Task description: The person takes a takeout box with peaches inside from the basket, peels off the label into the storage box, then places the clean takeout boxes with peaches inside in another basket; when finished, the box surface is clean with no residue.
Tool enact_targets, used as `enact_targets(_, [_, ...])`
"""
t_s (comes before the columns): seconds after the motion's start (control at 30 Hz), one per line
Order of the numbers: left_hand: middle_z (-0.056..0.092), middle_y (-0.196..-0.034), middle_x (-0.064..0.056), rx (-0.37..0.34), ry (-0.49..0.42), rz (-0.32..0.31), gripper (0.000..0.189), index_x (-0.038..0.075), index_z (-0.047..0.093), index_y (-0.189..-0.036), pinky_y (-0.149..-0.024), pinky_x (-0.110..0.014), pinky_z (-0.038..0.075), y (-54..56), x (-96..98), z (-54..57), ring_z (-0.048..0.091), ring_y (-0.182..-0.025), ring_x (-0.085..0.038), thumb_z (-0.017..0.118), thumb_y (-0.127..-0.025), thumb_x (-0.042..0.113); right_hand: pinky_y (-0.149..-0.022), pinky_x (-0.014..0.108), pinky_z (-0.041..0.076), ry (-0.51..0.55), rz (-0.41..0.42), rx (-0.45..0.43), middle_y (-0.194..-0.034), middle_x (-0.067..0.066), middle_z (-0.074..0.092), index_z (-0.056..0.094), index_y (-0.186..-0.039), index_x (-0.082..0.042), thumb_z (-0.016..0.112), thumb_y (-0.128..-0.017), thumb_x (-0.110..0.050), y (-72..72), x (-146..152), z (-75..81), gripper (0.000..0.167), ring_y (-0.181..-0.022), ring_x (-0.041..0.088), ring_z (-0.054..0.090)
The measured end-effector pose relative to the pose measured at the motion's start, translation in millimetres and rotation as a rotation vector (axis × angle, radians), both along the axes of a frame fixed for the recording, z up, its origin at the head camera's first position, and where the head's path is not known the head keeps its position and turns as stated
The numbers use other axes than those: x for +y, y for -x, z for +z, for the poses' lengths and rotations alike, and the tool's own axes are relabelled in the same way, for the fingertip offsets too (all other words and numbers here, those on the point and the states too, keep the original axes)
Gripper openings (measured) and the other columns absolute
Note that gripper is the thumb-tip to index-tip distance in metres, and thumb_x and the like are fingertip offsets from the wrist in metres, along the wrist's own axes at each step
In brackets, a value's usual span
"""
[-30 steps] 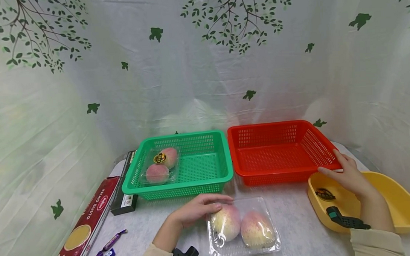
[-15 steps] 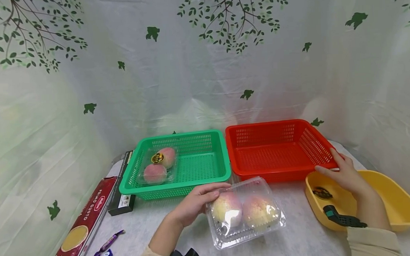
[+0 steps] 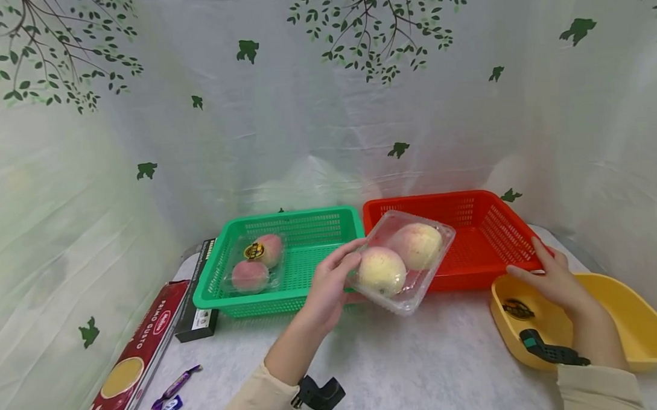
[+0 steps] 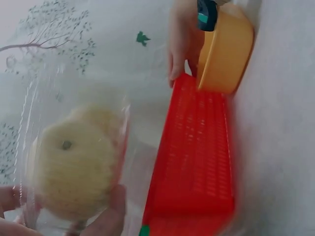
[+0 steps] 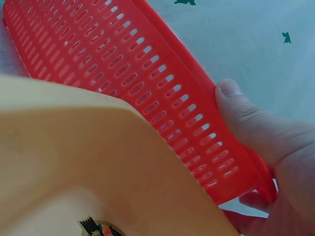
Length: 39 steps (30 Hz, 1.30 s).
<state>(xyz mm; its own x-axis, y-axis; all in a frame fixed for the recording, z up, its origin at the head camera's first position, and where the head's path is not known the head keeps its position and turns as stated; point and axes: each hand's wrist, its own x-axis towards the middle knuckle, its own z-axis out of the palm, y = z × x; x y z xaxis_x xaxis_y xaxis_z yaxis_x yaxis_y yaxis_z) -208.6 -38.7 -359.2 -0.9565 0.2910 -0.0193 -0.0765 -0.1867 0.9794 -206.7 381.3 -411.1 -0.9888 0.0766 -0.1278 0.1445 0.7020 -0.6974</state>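
Observation:
My left hand [image 3: 328,289] holds a clear plastic clamshell pack [image 3: 405,306] by its left side, thumb and fingers on the edge. Inside lie two pale peaches [image 3: 382,271]. Raised and tilted, the pack overlaps the left part of the red basket [image 3: 474,251] in the head view. In the left wrist view the pack, with one peach [image 4: 74,167] in front, is blurred. At the red basket's front right corner, my right hand [image 3: 567,287] grips the rim. The right wrist view shows the thumb [image 5: 241,105] on that rim and the other fingers partly hidden behind it.
Left of the red basket stands a green basket [image 3: 277,303] with another peach pack [image 3: 251,276]. A yellow basin [image 3: 631,315] containing a round black-and-gold label [image 3: 518,309] sits under my right forearm. Far left lie a black box [image 3: 196,330], a red packet [image 3: 143,350] and two candies [image 3: 174,388].
My left hand has lifted the peach pack off the table, moving it up, forward and rightward and tilting it. The right hand stays on the red basket's corner.

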Motion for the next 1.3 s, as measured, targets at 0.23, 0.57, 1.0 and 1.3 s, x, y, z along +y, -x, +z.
enact_targets(0.23, [0.057,-0.134,-0.005,0.002,-0.03,0.159,0.034,0.028,0.064,-0.132,-0.081,-0.047,0.061,21.6,43.9,14.1,0.059,-0.11,-0.025,0.061,-0.098,0.031,-0.098,0.075,0.037,-0.005,0.003,0.004,-0.152,0.044,-0.016,-0.024,-0.153,-0.009,0.051,-0.095,-0.062,0.5,-0.5,-1.0,0.108,-0.127,0.065,0.013])
enact_targets(0.57, [0.061,-0.128,0.004,-0.007,0.108,0.306,0.031,0.038,0.066,-0.127,-0.089,-0.039,0.059,54.1,94.0,11.3,0.055,-0.115,-0.019,0.065,-0.096,0.036,-0.095,0.074,0.039,-0.013,0.018,0.002,-0.151,0.045,-0.016,-0.025,-0.152,-0.008,0.05,-0.096,-0.061,1.4,-1.4,0.4,0.108,-0.125,0.065,0.013])
enact_targets(1.0, [0.063,-0.132,0.001,0.056,0.417,0.459,0.032,0.031,0.067,-0.13,-0.098,-0.038,0.055,73.8,135.7,-12.1,0.055,-0.122,-0.02,0.061,-0.099,0.031,-0.093,0.075,0.039,0.008,0.016,0.011,-0.15,0.046,-0.016,-0.024,-0.153,-0.007,0.05,-0.096,-0.061,0.5,-0.1,-3.5,0.108,-0.125,0.066,0.012])
enact_targets(1.3, [0.066,-0.121,-0.004,0.127,0.551,0.438,0.029,0.026,0.071,-0.126,-0.099,-0.042,0.05,79.1,138.7,-13.8,0.055,-0.116,-0.022,0.061,-0.098,0.027,-0.094,0.073,0.04,-0.007,0.011,0.035,-0.15,0.046,-0.011,-0.022,-0.154,-0.007,0.051,-0.097,-0.059,1.2,0.7,-2.0,0.106,-0.125,0.064,0.014])
